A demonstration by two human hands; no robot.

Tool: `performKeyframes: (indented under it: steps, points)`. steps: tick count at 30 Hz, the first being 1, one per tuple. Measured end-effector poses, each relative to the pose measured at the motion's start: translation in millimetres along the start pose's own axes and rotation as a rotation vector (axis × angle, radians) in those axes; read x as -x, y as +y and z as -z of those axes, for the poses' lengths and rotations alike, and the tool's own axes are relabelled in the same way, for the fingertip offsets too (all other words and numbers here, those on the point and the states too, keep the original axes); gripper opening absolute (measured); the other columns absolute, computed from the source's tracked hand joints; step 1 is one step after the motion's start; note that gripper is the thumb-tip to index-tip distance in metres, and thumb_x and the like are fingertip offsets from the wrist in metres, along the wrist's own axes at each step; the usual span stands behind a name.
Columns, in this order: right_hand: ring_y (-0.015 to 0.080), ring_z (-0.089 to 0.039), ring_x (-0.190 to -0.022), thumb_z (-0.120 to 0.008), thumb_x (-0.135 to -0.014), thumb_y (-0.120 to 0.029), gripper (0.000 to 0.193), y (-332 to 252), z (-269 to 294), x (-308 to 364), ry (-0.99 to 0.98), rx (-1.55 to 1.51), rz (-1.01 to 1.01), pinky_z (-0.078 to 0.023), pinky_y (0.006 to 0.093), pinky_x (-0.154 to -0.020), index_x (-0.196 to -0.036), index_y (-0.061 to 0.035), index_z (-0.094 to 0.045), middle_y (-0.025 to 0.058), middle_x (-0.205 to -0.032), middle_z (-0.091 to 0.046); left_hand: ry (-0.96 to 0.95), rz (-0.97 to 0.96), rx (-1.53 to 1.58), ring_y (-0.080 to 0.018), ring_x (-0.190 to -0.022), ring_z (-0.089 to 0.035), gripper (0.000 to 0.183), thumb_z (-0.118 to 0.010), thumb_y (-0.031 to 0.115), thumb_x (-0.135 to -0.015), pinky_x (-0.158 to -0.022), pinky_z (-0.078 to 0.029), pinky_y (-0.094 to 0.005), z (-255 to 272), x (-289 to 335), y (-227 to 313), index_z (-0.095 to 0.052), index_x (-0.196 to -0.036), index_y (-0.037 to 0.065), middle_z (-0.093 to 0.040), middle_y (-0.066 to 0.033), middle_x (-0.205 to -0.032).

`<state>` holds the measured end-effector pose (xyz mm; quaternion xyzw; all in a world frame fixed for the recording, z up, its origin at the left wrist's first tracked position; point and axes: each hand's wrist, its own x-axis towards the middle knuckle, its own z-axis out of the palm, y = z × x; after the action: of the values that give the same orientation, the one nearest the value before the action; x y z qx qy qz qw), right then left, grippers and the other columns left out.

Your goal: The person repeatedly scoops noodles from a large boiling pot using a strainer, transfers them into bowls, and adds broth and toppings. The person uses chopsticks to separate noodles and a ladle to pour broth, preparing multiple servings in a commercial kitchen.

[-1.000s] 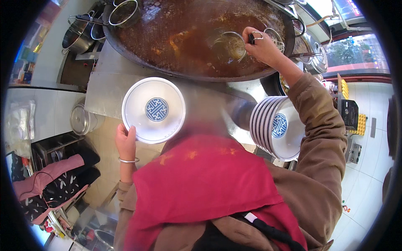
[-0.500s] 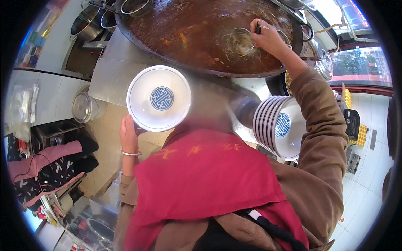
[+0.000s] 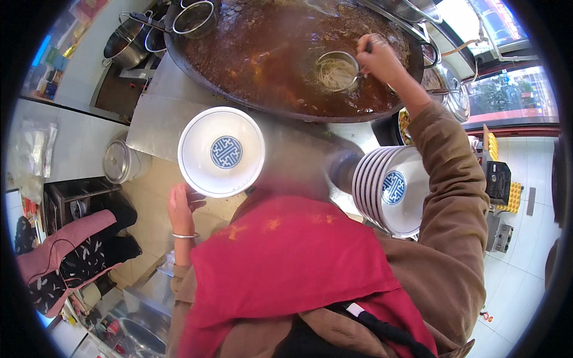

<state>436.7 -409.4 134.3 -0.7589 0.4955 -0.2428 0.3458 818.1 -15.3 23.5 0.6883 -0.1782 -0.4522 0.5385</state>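
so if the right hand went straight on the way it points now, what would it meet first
Probably the brown liquid in the wide pan, ahead of the right hand; depth is unclear, so it might pass above instead.

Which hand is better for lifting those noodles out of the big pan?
Probably the right hand: it grips the strainer with the noodles inside. The left hand is by the white bowl, away from the big pan.

left fingers (image 3: 180, 196) — beside white bowl (image 3: 223, 151) | right fingers (image 3: 366, 43) — gripping strainer (image 3: 357, 63) | noodles (image 3: 335, 74) inside
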Motion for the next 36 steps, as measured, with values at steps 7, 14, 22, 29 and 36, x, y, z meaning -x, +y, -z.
performKeyframes:
  steps: [7,14,22,29,36]
  points:
    - [0.0093,-0.057,-0.075,-0.061,-0.080,-0.003,0.011,-2.1,30.9,9.7,0.069,-0.316,-0.082,-0.057,0.0289,-0.057,-0.085,-0.0085,-0.053,0.0001,-0.084,-0.055,-0.017,-0.027,0.049,-0.0188,-0.073,-0.065,0.033,-0.042,0.034,-0.101,-0.061,-0.056,-0.0307,-1.5,4.2,-2.0,-0.053,-0.101,0.003,-0.062,-0.0087,-0.087]
    - [0.0125,-0.057,-0.054,-0.062,-0.078,-0.008,0.011,-7.1,16.7,-4.1,0.076,-0.049,-0.041,-0.052,0.0285,-0.052,-0.083,-0.0077,-0.052,0.0035,-0.071,-0.056,-0.011,-0.015,0.062,-0.0196,-0.073,-0.065,0.032,-0.043,0.034,-0.101,-0.061,-0.056,-0.0307,-4.5,8.0,-2.8,-0.053,-0.101,0.003,-0.062,-0.0092,-0.088]
    - [0.0100,-0.056,-0.068,-0.060,-0.077,-0.004,0.010,-7.7,33.4,2.5,0.072,-0.283,-0.084,-0.056,0.0279,-0.057,-0.081,-0.0078,-0.052,-0.0008,-0.074,-0.054,0.023,-0.007,0.089,-0.0197,-0.073,-0.065,0.031,-0.045,0.032,-0.100,-0.061,-0.056,-0.0311,0.3,7.3,1.2,-0.053,-0.100,0.003,-0.061,-0.0088,-0.086]
    - [0.0117,-0.056,-0.058,-0.057,-0.077,-0.004,0.006,-16.3,7.6,1.1,0.027,-0.041,0.031,-0.050,0.0282,-0.049,-0.078,-0.0068,-0.052,0.0034,-0.070,-0.054,0.026,0.008,0.117,-0.0167,-0.071,-0.063,0.029,-0.046,0.031,-0.099,-0.058,-0.056,-0.0304,-9.7,-0.9,0.0,-0.053,-0.099,0.003,-0.059,-0.0065,-0.085]
    - [0.0103,-0.057,-0.063,-0.057,-0.078,-0.002,0.008,-13.0,23.8,5.3,-0.016,-0.204,-0.048,-0.051,0.0269,-0.050,-0.082,-0.0075,-0.052,0.0003,-0.073,-0.054,0.015,0.034,0.084,-0.0158,-0.068,-0.063,0.027,-0.048,0.030,-0.098,-0.056,-0.056,-0.0296,-2.2,-3.7,1.6,-0.053,-0.100,0.004,-0.061,-0.0066,-0.085]
